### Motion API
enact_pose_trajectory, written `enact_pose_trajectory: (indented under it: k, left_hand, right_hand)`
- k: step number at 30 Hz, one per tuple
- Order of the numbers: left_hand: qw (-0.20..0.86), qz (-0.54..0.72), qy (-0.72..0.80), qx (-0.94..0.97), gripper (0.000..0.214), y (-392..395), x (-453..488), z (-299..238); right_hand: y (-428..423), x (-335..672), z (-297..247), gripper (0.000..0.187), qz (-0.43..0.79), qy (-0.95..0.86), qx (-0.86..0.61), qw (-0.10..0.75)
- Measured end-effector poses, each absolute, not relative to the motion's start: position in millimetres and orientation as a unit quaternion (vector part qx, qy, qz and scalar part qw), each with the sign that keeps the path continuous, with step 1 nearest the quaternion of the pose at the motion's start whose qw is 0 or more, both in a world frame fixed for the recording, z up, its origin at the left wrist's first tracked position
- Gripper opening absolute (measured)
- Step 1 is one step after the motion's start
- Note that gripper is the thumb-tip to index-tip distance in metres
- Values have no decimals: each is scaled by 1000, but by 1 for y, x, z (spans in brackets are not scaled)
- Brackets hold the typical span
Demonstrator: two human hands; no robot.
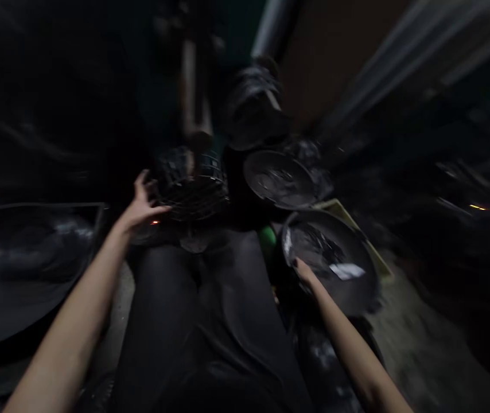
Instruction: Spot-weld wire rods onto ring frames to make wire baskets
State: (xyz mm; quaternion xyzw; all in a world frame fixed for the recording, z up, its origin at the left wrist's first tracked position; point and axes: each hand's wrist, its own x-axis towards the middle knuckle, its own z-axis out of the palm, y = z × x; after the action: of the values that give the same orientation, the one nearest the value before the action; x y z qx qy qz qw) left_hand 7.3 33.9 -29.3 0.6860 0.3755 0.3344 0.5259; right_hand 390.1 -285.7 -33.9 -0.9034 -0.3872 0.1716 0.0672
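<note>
My left hand [142, 206] is open, thumb and fingers spread, beside a dark round wire cage or basket [193, 198] in front of me. My right hand [304, 271] is at the near-left rim of a round black basin [357, 292]. It seems to grip that rim, with most of its fingers hidden. Inside the basin are dark shiny pieces [320, 244] and a white scrap [347, 271], too blurred to name. Behind it is a second round black basin [299, 198], with more dark material in it.
To my left stands a large dark tub [21, 287] with shiny material inside. A yellowish crate edge [378, 258] shows beneath the right basin, and a green round object [267, 241] lies by my knee. An upright post-like machine part [195, 92] rises above the wire cage.
</note>
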Motion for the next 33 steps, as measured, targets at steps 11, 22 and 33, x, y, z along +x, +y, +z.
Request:
enact_pose_trajectory:
  k: [11, 22, 33]
  left_hand:
    - [507, 288, 454, 674, 130, 43, 19, -19]
    - [500, 286, 485, 658, 145, 41, 24, -12]
    - [525, 374, 453, 617, 144, 62, 21, -45]
  right_hand:
    - [-302, 453, -74, 34, 224, -332, -914, -59]
    - [-297, 469, -69, 36, 189, -354, -909, -117]
    - [-317, 458, -70, 35, 206, -233, -950, 8]
